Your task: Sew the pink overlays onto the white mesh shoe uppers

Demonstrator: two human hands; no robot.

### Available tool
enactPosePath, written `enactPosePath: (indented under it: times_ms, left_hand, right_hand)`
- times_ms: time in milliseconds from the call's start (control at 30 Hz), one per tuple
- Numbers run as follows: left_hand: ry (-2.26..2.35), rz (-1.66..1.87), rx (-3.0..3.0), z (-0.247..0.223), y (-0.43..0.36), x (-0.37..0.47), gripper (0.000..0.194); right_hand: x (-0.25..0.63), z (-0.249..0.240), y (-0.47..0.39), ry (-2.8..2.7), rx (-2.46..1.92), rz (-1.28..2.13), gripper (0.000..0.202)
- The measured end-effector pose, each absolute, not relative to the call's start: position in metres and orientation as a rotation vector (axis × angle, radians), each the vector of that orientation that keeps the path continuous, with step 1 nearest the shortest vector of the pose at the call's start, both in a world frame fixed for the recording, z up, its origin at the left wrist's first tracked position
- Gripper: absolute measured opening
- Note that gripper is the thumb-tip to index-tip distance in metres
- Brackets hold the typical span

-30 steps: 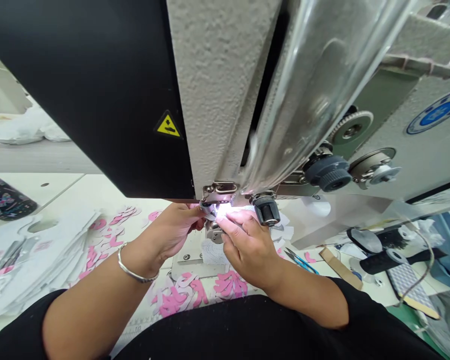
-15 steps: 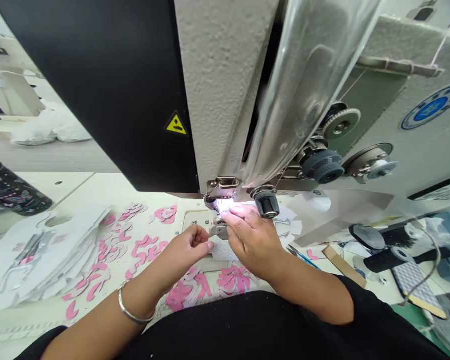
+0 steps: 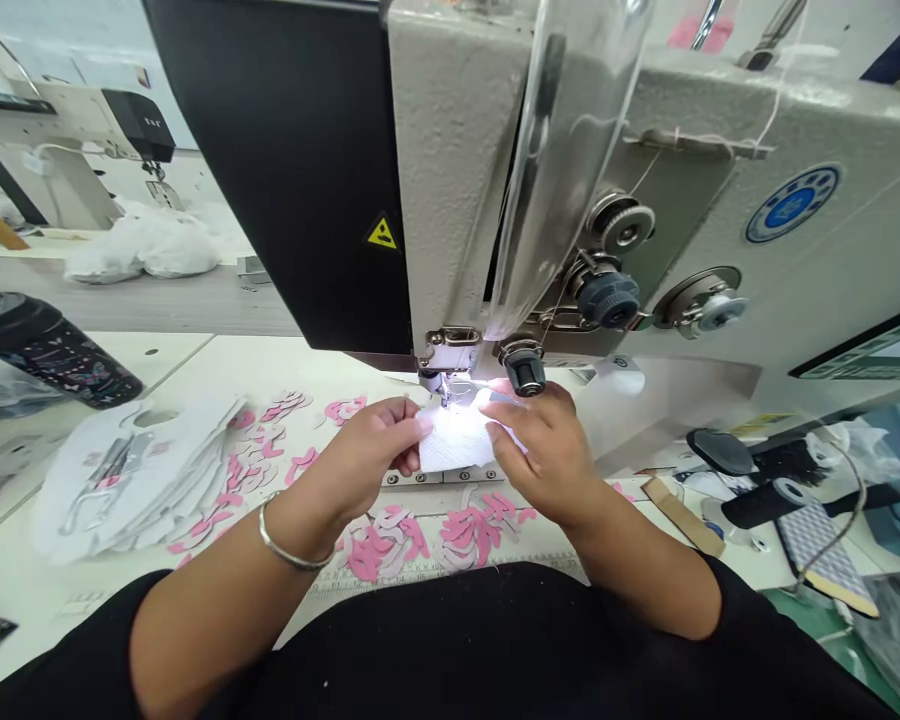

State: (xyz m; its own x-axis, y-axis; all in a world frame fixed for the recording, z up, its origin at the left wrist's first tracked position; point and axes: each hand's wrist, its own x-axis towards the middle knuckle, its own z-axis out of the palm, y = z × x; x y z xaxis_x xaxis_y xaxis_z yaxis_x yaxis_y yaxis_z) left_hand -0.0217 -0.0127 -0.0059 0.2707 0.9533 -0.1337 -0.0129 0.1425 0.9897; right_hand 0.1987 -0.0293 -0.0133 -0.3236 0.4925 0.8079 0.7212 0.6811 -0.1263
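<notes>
Under the lit needle area of a sewing machine (image 3: 442, 210) lies a piece of white fabric (image 3: 454, 445). My left hand (image 3: 379, 445) pinches the fabric's left edge between thumb and fingers. On the right side, my right hand (image 3: 540, 440) has its thumb and fingers on the same fabric, gripping its edge near the presser foot (image 3: 444, 388). Glare from the lamp washes out the fabric near the needle. Scattered pink cut pieces (image 3: 386, 540) lie on the table in front of the machine.
To the left sits a stack of white cut panels (image 3: 135, 470), with a dark patterned bottle (image 3: 52, 350) behind it. Black thread spools (image 3: 765, 505) and a brown strip (image 3: 682, 515) lie at the right. Another sewing machine (image 3: 82, 140) stands at the back left.
The camera view has shifted. My left hand, earlier apart from the fabric, now pinches its edge. My right hand has drawn back from the needle, and more white fabric shows between the hands.
</notes>
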Motion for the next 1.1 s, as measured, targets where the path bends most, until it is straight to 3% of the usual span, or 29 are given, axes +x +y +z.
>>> enactPosePath:
  times_ms: [200, 300, 400, 533, 1100]
  left_hand:
    - [1.042, 0.964, 1.124, 0.0, 0.007, -0.011, 0.012]
    - [1.017, 0.991, 1.126, -0.004, 0.01, -0.01, 0.012]
    - [0.972, 1.015, 1.104, -0.008, 0.01, -0.009, 0.01]
    - [0.939, 1.034, 1.066, -0.012, 0.007, -0.011, 0.012]
    - [1.081, 0.939, 1.029, -0.053, -0.023, -0.049, 0.018]
  right_hand:
    - [0.224, -0.033, -0.057, -2.091, -0.648, -0.147, 0.033]
    - [0.23, -0.064, -0.059, -2.278, -0.884, 0.034, 0.02]
    - [0.231, -0.098, -0.05, -2.397, -1.219, 0.168, 0.02]
    - [0.223, -0.126, -0.034, -2.505, -1.298, 0.221, 0.02]
    - [0.2, -0.115, -0.016, -2.807, -1.326, 0.173, 0.016]
